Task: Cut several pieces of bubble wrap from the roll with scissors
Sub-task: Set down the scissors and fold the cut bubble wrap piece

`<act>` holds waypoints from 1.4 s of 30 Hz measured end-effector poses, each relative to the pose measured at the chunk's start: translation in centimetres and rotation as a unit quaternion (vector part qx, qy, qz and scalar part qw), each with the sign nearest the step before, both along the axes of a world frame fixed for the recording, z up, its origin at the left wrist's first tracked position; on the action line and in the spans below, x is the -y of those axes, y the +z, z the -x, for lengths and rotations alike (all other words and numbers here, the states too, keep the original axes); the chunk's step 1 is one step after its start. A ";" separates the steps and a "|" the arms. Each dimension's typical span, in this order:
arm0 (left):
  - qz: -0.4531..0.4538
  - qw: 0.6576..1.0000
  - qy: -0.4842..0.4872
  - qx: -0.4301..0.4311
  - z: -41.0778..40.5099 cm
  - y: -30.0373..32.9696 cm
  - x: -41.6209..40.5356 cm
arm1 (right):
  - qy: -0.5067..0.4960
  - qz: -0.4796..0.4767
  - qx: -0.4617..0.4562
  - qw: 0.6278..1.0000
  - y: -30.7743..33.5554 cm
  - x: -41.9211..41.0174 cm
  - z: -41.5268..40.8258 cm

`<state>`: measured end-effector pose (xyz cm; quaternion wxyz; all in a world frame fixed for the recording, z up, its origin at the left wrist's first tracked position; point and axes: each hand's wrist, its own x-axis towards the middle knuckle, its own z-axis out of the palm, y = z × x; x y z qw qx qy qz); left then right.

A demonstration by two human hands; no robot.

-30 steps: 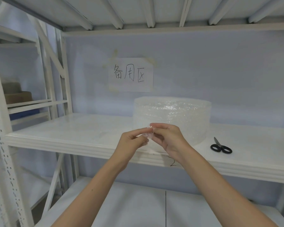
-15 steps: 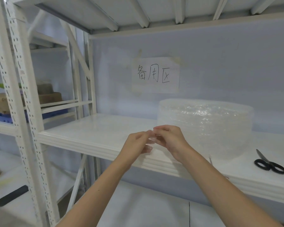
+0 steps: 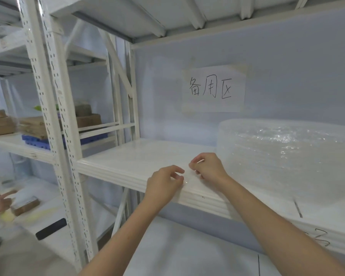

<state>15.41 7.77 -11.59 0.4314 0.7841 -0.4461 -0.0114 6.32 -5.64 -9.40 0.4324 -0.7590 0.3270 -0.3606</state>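
My worry is that the film slips or tears unevenly, because each grip has only a thin pinch on the loose leading edge of bubble wrap (image 3: pixel 189 177), which is nearly invisible against the white shelf (image 3: pixel 127 162). My left hand (image 3: pixel 164 183) sits at the shelf's front lip, thumb and forefinger curled onto the edge, while my right hand (image 3: pixel 207 166) is just beyond it, fingers curled and pinching the same edge nearer the roll (image 3: pixel 287 156). The roll stands on the shelf to my right; the scissors are out of view.
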 end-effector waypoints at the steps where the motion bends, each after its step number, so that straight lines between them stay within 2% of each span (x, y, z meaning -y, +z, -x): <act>1: -0.006 1.000 0.004 0.016 -0.3 -0.1 -0.1 | -0.001 0.014 -0.008 1.000 -0.2 0.1 -0.5; 7: -0.052 0.992 0.060 0.101 -0.9 -0.5 -0.5 | -0.023 0.085 -0.057 0.994 -0.9 0.9 -2.9; 14: -0.099 0.984 0.046 0.138 0.0 -0.8 -1.2 | -0.061 0.191 -0.154 0.968 -1.7 0.7 -3.4; 18: -0.096 0.988 0.039 0.111 0.2 -0.6 -1.3 | -0.044 0.211 -0.117 0.969 -1.6 0.5 -2.6; 24: -0.040 0.996 0.013 0.073 2.1 0.4 -1.9 | -0.025 0.197 -0.071 0.978 -0.7 -1.2 0.9; 30: 0.074 0.994 -0.080 -0.017 5.3 0.6 -1.9 | -0.017 0.178 0.001 0.984 0.5 -5.0 8.3; 34: 0.102 0.983 -0.146 -0.051 9.0 0.5 -0.5 | -0.081 0.201 0.020 0.976 0.4 -5.9 15.6; 37: 0.104 0.972 -0.195 -0.083 12.0 0.6 1.1 | -0.165 0.247 0.006 0.955 0.6 -5.1 21.6; 40: 0.087 0.962 -0.239 -0.103 14.7 0.9 2.5 | -0.291 0.260 -0.050 0.919 0.9 -2.9 27.3; 42: 0.065 0.958 -0.256 -0.112 16.3 1.0 3.4 | -0.357 0.244 -0.130 0.892 1.0 -1.2 30.6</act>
